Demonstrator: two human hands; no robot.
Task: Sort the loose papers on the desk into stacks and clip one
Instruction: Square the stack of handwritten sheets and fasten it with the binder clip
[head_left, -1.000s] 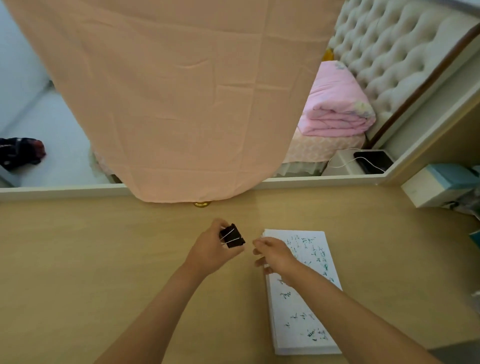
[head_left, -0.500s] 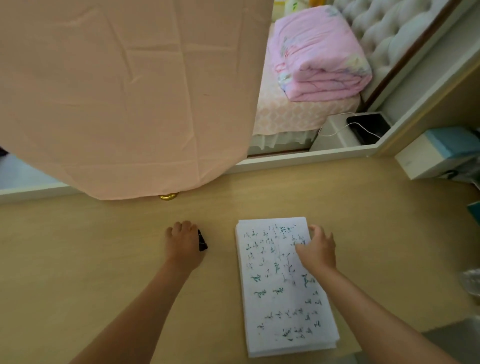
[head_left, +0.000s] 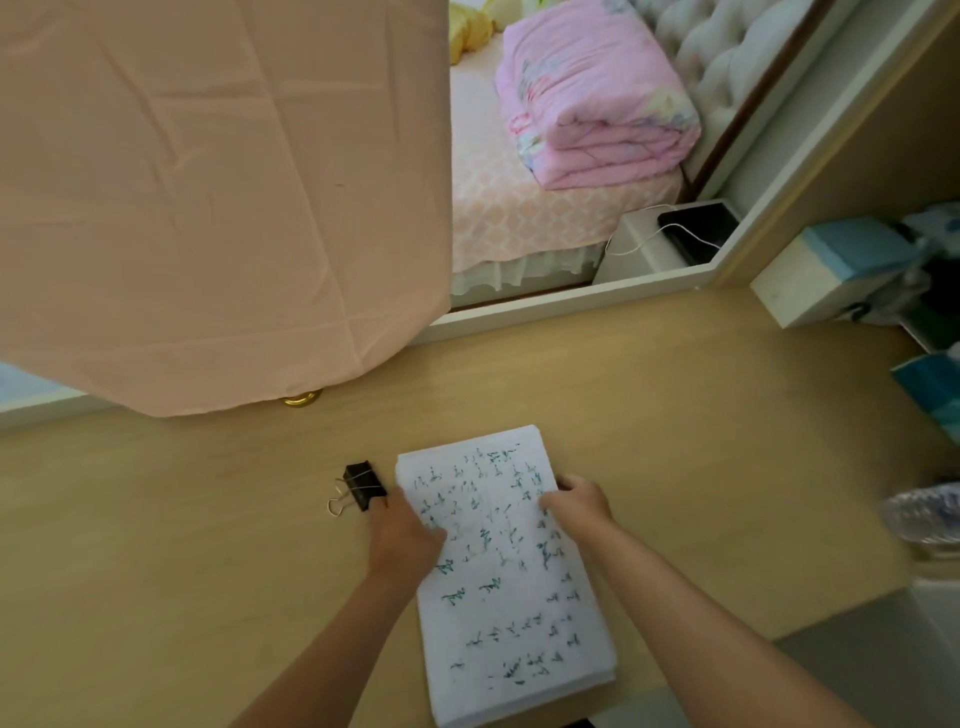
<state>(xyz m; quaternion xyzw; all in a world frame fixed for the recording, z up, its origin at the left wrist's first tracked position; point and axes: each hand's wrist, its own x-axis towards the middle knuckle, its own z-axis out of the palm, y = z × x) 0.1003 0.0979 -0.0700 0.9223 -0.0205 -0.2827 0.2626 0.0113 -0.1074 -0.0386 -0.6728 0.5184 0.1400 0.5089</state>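
Head view, one moment of the clipping task. We see a thick white paper stack (head_left: 498, 597), its top sheet written over in green ink, lying on the pale wood-grain counter (head_left: 701, 441). Its long axis runs away from the person, and the far end leans slightly to the left.

Both hands hold the paper stack at its far half. The left hand (head_left: 402, 543) sits on the left long edge with its thumb over the top sheet and its fingers down the side. The right hand (head_left: 576, 506) curls over the opposite long edge. We cannot tell whether any fingers reach beneath the sheets. We judge the grip to be a squaring of the edges, with the sorting done and the clipping not yet made.

The relation that governs the coming move is the place of the small black metal binder clip with silver wire handles (head_left: 363, 486). It rests on the counter just beside the far-left corner of the paper stack, apart from the paper. It lies directly beyond the fingertips of the left hand, close to them or perhaps touching. One wire loop points away from the paper stack, to the left. The right hand is on the far side of the paper stack from the binder clip and would have to cross the sheets to reach it. We therefore judge the left hand the natural one to take it, while the right hand steadies the paper stack.
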